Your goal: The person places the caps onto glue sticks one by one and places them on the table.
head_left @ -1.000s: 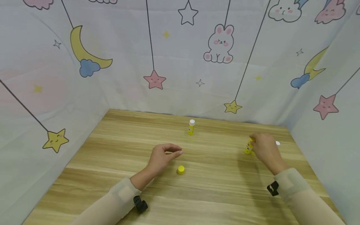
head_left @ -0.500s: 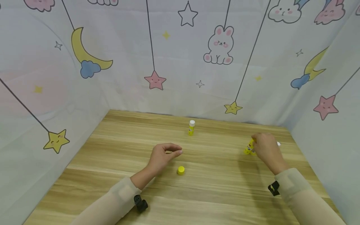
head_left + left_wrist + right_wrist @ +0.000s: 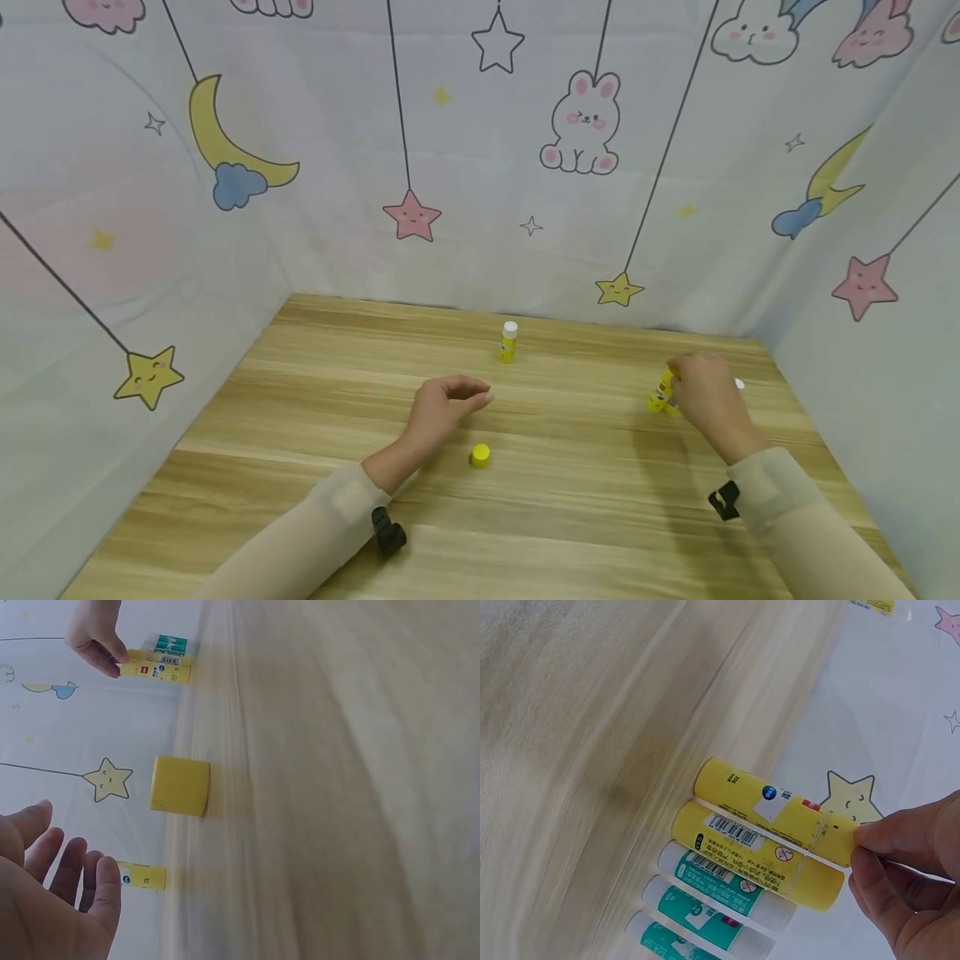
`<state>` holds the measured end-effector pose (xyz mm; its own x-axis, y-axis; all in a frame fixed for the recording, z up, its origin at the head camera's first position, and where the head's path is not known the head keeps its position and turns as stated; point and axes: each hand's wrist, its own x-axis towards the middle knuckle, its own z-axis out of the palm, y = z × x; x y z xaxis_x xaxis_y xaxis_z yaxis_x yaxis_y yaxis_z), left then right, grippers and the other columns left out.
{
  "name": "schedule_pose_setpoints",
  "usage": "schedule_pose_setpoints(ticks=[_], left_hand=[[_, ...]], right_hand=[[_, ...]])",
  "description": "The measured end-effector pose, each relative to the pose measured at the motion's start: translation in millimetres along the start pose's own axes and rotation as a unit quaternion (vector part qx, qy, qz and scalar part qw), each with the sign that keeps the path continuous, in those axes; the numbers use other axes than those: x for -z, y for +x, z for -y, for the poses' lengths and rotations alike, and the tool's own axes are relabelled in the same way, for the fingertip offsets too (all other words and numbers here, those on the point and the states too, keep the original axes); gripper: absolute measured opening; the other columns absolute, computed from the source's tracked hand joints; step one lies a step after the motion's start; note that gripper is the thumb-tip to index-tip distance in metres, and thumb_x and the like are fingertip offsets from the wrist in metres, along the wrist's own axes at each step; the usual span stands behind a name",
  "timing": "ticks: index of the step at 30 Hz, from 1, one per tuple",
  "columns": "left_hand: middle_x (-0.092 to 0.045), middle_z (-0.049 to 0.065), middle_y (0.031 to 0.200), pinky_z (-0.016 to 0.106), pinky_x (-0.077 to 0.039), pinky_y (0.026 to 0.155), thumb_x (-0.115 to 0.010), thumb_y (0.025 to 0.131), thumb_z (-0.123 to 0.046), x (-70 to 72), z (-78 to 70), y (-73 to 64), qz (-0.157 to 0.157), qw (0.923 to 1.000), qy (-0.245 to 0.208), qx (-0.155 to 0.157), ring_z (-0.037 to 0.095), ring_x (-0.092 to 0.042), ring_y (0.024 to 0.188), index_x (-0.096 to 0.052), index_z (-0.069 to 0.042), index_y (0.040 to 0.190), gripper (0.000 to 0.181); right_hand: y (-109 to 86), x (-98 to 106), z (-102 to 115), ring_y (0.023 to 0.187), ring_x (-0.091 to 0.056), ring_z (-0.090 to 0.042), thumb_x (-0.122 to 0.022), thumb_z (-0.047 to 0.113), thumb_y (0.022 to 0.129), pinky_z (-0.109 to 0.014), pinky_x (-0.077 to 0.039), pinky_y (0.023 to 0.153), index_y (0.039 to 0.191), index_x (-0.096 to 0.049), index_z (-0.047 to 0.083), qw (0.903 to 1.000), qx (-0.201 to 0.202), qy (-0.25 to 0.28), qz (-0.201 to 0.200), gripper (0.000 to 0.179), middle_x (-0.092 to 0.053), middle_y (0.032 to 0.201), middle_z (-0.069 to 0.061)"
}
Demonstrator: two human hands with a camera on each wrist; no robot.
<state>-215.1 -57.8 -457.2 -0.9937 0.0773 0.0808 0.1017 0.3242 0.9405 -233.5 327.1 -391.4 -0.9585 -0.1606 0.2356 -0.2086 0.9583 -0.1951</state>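
Note:
My right hand (image 3: 707,398) pinches the cap end of a yellow glue stick (image 3: 742,795) between thumb and fingers. Close beside it stands a second yellow glue stick (image 3: 735,840), with several green glue sticks (image 3: 712,881) lined up past that. In the head view my hand hides most of this row. My left hand (image 3: 442,408) hovers over the table with its fingers loosely bent and nothing in them. Just in front of the left wrist is a short yellow cylinder (image 3: 481,455), like a cap or block, standing on the wood.
Another yellow glue stick with a white cap (image 3: 507,343) stands upright near the table's back edge. A wood-grain table (image 3: 570,500) spreads below. White printed curtains (image 3: 480,167) close off the back and both sides.
My left hand has shifted slightly right and away from me. The yellow glue stick in my right hand has tilted a little; the right hand stays nearly in place.

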Motion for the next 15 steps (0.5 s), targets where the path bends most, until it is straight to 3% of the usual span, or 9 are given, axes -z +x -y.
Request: schedule_pose_setpoints(ticks=[3, 6, 8, 11, 15], left_hand=[[-0.075, -0.005, 0.103, 0.04, -0.055, 0.091, -0.078, 0.091, -0.029, -2.6, 1.4, 5.5, -0.004, 0.9999, 0.001, 0.011, 0.015, -0.067, 0.102, -0.079, -0.012, 0.108, 0.024], [-0.075, -0.005, 0.104, 0.04, -0.054, 0.091, -0.079, 0.091, -0.028, -4.5, 3.2, 11.5, -0.009, 0.9999, 0.004, 0.014, 0.016, -0.066, 0.102, -0.079, -0.014, 0.108, 0.022], [-0.074, -0.005, 0.104, 0.04, -0.054, 0.091, -0.079, 0.091, -0.027, -5.4, 4.4, 15.2, -0.013, 0.9998, 0.006, 0.014, 0.017, -0.066, 0.102, -0.079, -0.015, 0.108, 0.021], [-0.074, -0.005, 0.105, 0.04, -0.054, 0.092, -0.078, 0.091, -0.025, -6.3, 6.8, 20.4, -0.018, 0.9997, 0.005, 0.013, 0.017, -0.066, 0.102, -0.079, -0.016, 0.108, 0.019], [-0.073, -0.005, 0.106, 0.04, -0.054, 0.091, -0.078, 0.092, -0.027, -7.7, 9.4, 28.1, -0.022, 0.9996, -0.011, 0.016, 0.016, -0.064, 0.103, -0.078, -0.015, 0.109, 0.021]], right_hand=[[0.2, 3, 1, 0.078, -0.064, -0.037, -0.059, -0.006, 0.091, -0.039, -0.051, 0.058, 0.116, -0.068, -0.012, 1.0, -0.003, 0.003, 0.002, 0.027, -0.068, 0.113, -0.032], [-0.7, 8, 1, 0.052, -0.049, -0.022, -0.057, -0.006, 0.092, -0.03, -0.039, 0.044, 0.118, -0.067, -0.012, 0.9998, -0.014, 0.016, -0.001, 0.029, -0.067, 0.115, -0.034], [-1.8, 11, 1, 0.044, -0.038, -0.017, -0.056, -0.005, 0.092, -0.028, -0.035, 0.04, 0.119, -0.067, -0.012, 0.9995, -0.018, 0.025, -0.007, 0.03, -0.066, 0.115, -0.035], [-4.2, 14, 3, 0.049, -0.05, -0.022, -0.058, -0.005, 0.091, -0.03, -0.038, 0.043, 0.117, -0.069, -0.011, 0.9992, -0.01, 0.027, -0.026, 0.028, -0.068, 0.112, -0.033], [-10.6, 14, 15, 0.078, -0.069, -0.038, -0.066, -0.003, 0.09, -0.037, -0.05, 0.052, 0.115, -0.071, -0.008, 0.9983, 0.001, 0.033, -0.048, 0.025, -0.071, 0.104, -0.029]])
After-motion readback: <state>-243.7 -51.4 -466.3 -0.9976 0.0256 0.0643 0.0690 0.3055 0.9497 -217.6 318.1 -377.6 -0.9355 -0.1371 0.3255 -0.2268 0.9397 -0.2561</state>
